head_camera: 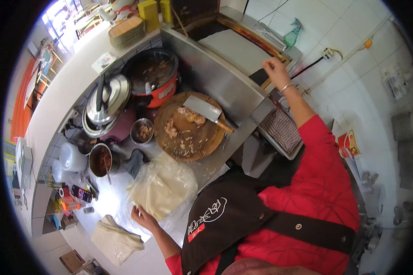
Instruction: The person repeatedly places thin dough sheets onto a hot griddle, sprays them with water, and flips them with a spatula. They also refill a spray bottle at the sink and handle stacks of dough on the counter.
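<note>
My left hand (144, 218) is at the lower edge of a clear plastic bag that lies around folded, pale dough-like sheets (161, 189); whether its fingers grip the edge cannot be told. My right hand (274, 70) is raised at the near corner of a framed griddle, where a flat white sheet (234, 48) lies; its fingers are bent, and their contact is unclear. Between the hands, a cleaver (203, 108) with a wooden handle rests on a round wooden chopping board (189, 151) among chopped meat. A folded pale cloth (115, 237) lies left of my left hand.
Beyond the board are an orange pot (158, 94) of dark liquid, a lidded cooker (106, 99) and metal bowls (142, 131). A phone (82, 194) lies on the counter. A steel panel (213, 74) separates the griddle; a striped cloth (281, 130) lies on a tray.
</note>
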The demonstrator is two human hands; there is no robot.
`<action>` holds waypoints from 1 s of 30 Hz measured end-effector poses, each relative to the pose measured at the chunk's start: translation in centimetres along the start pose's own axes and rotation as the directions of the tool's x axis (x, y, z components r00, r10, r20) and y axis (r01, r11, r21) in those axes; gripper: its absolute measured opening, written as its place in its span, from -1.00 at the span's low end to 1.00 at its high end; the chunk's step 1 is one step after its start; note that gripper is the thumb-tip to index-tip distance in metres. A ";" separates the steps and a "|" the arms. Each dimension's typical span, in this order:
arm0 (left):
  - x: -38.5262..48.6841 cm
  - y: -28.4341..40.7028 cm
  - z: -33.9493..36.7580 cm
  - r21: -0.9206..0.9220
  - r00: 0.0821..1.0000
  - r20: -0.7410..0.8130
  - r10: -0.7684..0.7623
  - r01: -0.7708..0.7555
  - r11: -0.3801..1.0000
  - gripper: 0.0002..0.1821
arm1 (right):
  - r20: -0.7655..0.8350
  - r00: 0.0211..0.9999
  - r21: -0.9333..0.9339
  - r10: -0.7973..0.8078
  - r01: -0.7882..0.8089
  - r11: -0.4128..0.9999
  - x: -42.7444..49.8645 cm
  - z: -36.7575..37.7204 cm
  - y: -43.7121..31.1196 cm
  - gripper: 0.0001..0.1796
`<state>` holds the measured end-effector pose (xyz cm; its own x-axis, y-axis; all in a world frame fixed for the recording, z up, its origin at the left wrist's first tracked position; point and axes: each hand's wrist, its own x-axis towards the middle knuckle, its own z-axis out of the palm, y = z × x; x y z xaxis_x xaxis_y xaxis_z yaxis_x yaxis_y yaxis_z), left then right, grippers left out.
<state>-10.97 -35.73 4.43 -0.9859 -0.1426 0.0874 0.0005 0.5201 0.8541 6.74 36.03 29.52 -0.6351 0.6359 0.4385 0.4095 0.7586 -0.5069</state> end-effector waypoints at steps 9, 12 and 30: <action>-8.8 7.1 3.5 0.174 0.880 -0.474 0.033 0.057 0.983 -0.58 | 0.020 0.954 -0.661 0.298 -0.211 0.720 20.6 -2.1 26.3 -0.36; -12.4 7.5 4.2 0.270 0.862 -0.507 -0.010 0.169 0.948 -0.60 | 0.169 0.925 -0.717 0.340 -0.121 0.686 23.9 -1.1 28.9 -0.40; -33.7 -4.5 7.2 0.783 0.758 0.238 -0.608 0.221 0.581 -0.57 | 0.868 0.310 -0.283 0.387 -0.331 0.900 16.5 -13.7 23.7 -0.56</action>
<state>21.07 -27.22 -6.10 -0.7870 -0.2241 -0.5748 -0.3484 0.9303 0.1144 14.95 66.43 34.86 -0.6072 0.3674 -0.7045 0.7641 0.5130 -0.3911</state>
